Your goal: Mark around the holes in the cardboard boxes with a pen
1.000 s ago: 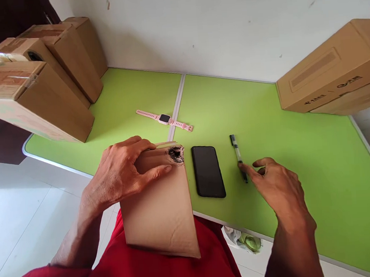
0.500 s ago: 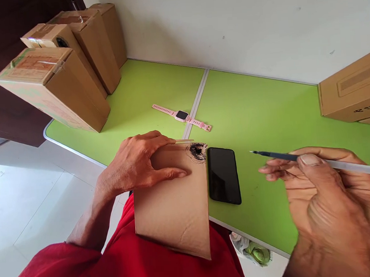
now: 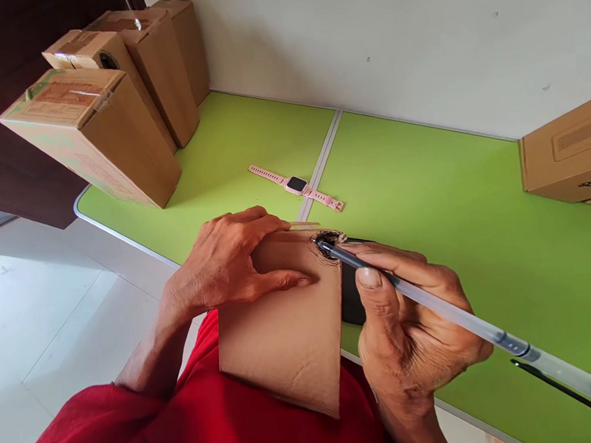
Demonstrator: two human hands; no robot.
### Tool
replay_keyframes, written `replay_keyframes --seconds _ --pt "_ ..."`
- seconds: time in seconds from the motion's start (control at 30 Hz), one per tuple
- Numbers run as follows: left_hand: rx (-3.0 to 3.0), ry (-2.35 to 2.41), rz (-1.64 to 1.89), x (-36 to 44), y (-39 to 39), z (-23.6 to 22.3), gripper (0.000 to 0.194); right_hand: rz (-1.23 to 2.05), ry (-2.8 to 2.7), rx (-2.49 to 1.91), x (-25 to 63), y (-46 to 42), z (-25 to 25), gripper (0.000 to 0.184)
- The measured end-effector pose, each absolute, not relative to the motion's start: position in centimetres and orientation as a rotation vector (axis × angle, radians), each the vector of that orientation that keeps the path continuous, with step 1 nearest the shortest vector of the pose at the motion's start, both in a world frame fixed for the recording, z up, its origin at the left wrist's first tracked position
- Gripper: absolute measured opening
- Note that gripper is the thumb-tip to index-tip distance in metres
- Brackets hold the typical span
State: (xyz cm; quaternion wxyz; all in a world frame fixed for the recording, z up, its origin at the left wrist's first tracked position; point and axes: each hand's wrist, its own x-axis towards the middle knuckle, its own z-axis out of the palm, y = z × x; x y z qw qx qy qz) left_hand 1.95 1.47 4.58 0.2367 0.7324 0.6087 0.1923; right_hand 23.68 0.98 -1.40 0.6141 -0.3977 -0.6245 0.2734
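Note:
My left hand (image 3: 242,259) grips the top left of a brown piece of cardboard (image 3: 283,337), thumb on its face and fingers behind its upper edge. Black scribbles ring a ragged dark hole (image 3: 330,245) at the cardboard's top right corner. In my right hand (image 3: 413,314) a pen (image 3: 448,309) with a dark grip and clear barrel is pinched between thumb and fingers. Its tip meets the scribbled patch at the hole's left side. Behind the right hand lies a black smartphone (image 3: 351,295), mostly covered by the hand and the cardboard.
A pink-strapped smartwatch (image 3: 297,185) lies across the pale seam of the green table (image 3: 423,172). Several cardboard boxes (image 3: 128,139) stand at the back left. Another box (image 3: 574,151) sits at the right against the white wall.
My right hand has swung left with the pen, bringing its tip from over the table onto the scribbled corner. The left hand still holds the cardboard. The phone is now largely covered.

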Motion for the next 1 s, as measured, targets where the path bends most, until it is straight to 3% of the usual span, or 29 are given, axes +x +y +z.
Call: replay_keyframes --seconds 0.6,0.77,1.0 --pt "2.064 1.724 0.511 2.0 1.4 4.3 0.059 0.596 -1.282 -1.000 24.4 0.9 -0.9 0.007" --pt "2.084 1.696 0.552 1.7 1.4 4.0 0.059 0.550 -1.033 -1.099 28.3 3.1 -0.2 0.023" --pt "2.076 1.729 0.546 1.4 1.5 3.9 0.058 0.483 -1.785 -2.217 39.8 8.0 -4.6 0.043"
